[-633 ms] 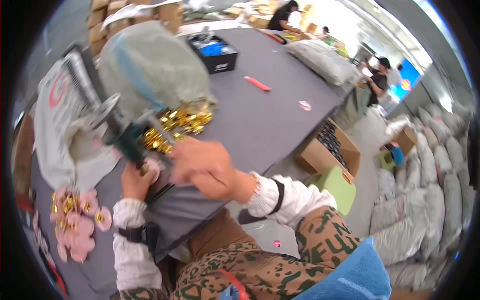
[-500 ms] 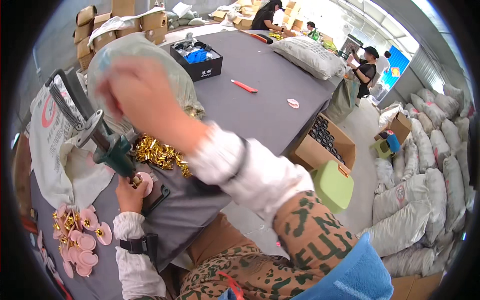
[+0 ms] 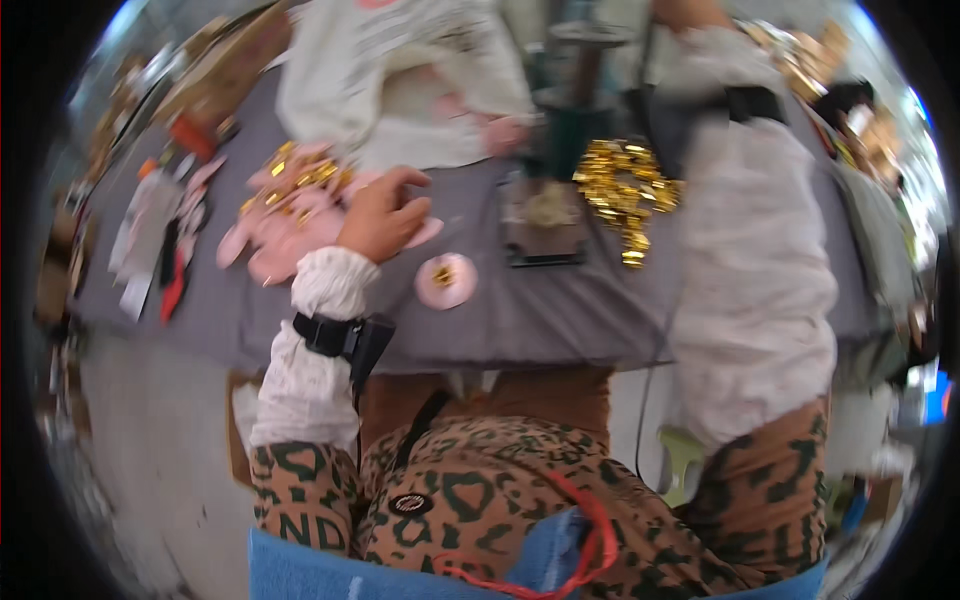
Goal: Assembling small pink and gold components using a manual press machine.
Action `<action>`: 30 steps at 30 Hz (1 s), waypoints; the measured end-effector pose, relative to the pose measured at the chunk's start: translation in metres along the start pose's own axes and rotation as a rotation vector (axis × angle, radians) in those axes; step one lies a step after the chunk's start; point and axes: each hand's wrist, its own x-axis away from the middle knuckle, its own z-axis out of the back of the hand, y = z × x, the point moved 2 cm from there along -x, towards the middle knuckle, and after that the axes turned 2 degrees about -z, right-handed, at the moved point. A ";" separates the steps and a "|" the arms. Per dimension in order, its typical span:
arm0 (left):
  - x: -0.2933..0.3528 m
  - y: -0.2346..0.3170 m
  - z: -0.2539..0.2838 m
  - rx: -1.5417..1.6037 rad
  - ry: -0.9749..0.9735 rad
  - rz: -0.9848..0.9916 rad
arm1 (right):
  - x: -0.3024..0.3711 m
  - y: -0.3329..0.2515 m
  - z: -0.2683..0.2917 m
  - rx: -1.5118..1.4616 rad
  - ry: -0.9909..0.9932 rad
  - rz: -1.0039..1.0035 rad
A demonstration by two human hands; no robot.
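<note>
My left hand (image 3: 385, 213) is above the right side of a pile of pink discs (image 3: 275, 240), its fingers half bent and apart, with nothing visible in them. Some discs carry shiny gold pieces. A single round pink disc (image 3: 443, 280) with a gold centre lies on the cloth just nearer than that hand. To its right stands a dark green hand press (image 3: 570, 110), with a metal base (image 3: 545, 222) at its foot. My right hand (image 3: 690, 12) is stretched out beyond the press at the top edge; its fingers are cut off and blurred.
Gold foil-like pieces (image 3: 625, 185) are heaped right of the press base. A white woven sack (image 3: 400, 90) lies behind the pile. Farther left are a red-handled tool (image 3: 175, 285) and an orange-red object (image 3: 193, 135). The grey tablecloth (image 3: 330, 330) hangs over the near edge.
The view has swung round to face the press. My left hand has left the press base, where it held a pink disc, for the pile. My right arm stays extended.
</note>
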 end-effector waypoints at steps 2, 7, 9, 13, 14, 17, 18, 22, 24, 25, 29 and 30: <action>0.024 -0.007 0.009 -0.219 -0.127 0.014 | 0.011 -0.003 -0.008 -0.082 0.042 -0.106; 0.064 -0.031 -0.043 -0.511 -0.188 -0.158 | 0.017 -0.002 -0.027 -0.159 0.042 -0.180; 0.073 -0.028 -0.033 -0.465 -0.156 -0.149 | 0.019 -0.002 -0.027 -0.204 -0.014 -0.200; 0.138 -0.026 0.037 -0.583 -0.169 -0.042 | 0.017 -0.003 -0.022 -0.184 0.010 -0.221; 0.165 -0.029 0.058 -0.613 -0.167 -0.007 | 0.017 -0.004 -0.021 -0.193 0.001 -0.226; 0.237 -0.029 0.113 -0.673 -0.434 0.417 | 0.017 -0.012 -0.024 -0.197 0.038 -0.216; 0.247 -0.031 0.120 -0.645 -0.504 0.525 | 0.016 -0.011 -0.022 -0.197 0.043 -0.216; 0.190 -0.030 0.112 -0.618 -0.039 0.251 | 0.017 -0.010 -0.023 -0.154 0.061 -0.193; 0.137 -0.024 0.081 -0.410 0.202 0.098 | 0.018 -0.008 -0.020 -0.156 0.078 -0.188; 0.110 -0.036 0.057 -0.440 0.310 -0.028 | 0.014 -0.002 -0.019 -0.189 0.042 -0.186; 0.047 -0.092 0.012 -0.414 0.330 0.122 | 0.011 0.007 -0.019 -0.147 0.053 -0.185; 0.050 -0.084 0.011 -0.322 0.389 0.063 | 0.013 0.009 -0.034 -0.108 0.123 -0.165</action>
